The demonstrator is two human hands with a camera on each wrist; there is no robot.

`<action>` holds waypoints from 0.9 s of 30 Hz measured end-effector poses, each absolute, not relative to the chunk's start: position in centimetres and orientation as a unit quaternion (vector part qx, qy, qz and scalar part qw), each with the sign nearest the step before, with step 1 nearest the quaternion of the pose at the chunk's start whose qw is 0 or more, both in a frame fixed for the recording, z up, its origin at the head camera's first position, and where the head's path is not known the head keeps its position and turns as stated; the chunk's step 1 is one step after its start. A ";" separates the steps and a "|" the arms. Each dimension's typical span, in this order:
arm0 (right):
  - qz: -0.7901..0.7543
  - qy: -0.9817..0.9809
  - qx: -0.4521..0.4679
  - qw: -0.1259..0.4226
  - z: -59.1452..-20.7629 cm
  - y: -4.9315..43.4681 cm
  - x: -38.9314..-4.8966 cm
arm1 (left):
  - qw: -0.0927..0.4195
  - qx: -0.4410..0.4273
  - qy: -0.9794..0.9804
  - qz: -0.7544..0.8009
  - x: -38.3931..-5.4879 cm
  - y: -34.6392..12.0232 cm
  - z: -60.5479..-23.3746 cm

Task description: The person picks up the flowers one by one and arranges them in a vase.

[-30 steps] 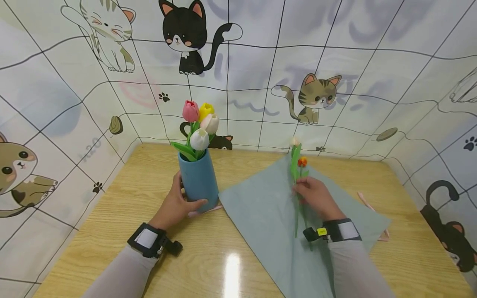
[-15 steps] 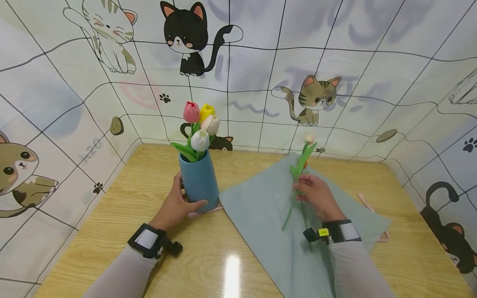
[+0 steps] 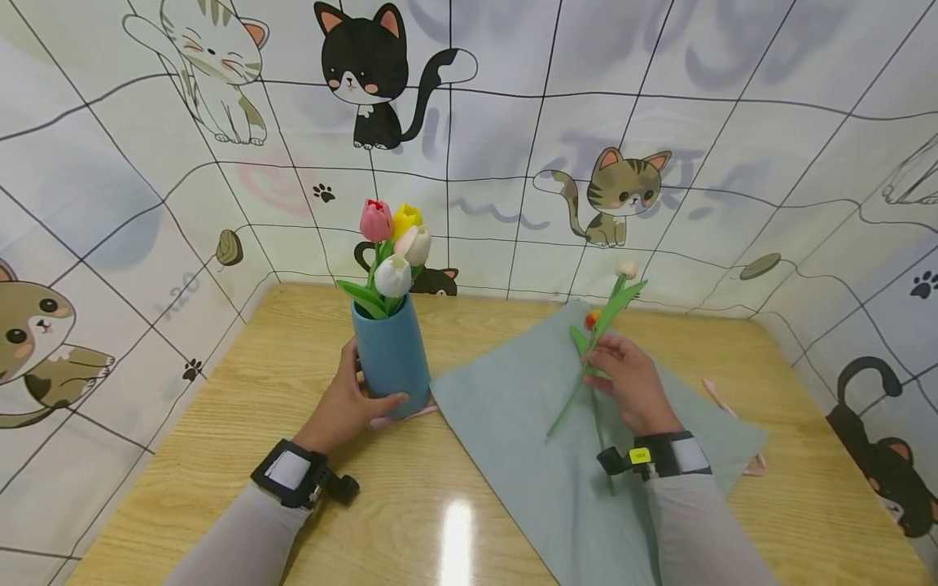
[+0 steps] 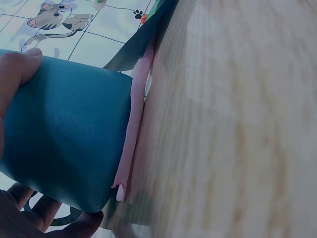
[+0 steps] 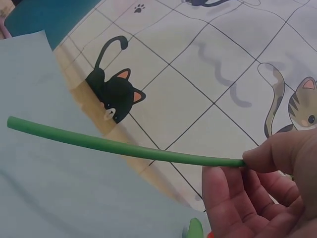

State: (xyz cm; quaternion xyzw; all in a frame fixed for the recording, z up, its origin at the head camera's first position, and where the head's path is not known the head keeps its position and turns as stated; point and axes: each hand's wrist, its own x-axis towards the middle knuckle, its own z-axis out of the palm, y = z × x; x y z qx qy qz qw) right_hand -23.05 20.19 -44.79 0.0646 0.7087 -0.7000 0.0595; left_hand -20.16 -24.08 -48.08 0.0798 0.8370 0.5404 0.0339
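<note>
My left hand (image 3: 348, 407) grips the blue vase (image 3: 392, 354), fingers behind it and thumb across its front. Pink, yellow and whitish tulips (image 3: 392, 275) stand in the vase. Between right thumb and fingers I pinch the green stem (image 5: 114, 146) of a pale tulip (image 3: 615, 308). This right hand (image 3: 630, 387) is above the grey-blue wrapping sheet (image 3: 513, 407), and the tulip tilts with its bloom to the upper right. An orange-red tulip (image 3: 592, 320) lies on the sheet behind the held one, partly covered by it.
A pink ribbon (image 4: 134, 119) runs along the vase's base on the wooden table (image 3: 410, 505). More pink ribbon (image 3: 720, 397) shows at the sheet's right edge. A cat-printed cloth (image 3: 498, 130) rises behind the table.
My right hand has lifted the pale tulip from the sheet and turned it, bloom moving right and stem end swinging left. The left hand and vase stay put.
</note>
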 end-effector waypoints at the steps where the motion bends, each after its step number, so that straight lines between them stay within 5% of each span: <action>1: -0.704 0.705 0.065 0.057 -44.7 20.2 -23.0 | 0.033 0.080 0.837 0.541 -20.2 -24.1 -48.1; 27: -0.784 0.616 0.075 0.017 -44.1 20.1 -22.5 | 0.032 0.083 0.838 0.538 -20.1 -24.0 -48.0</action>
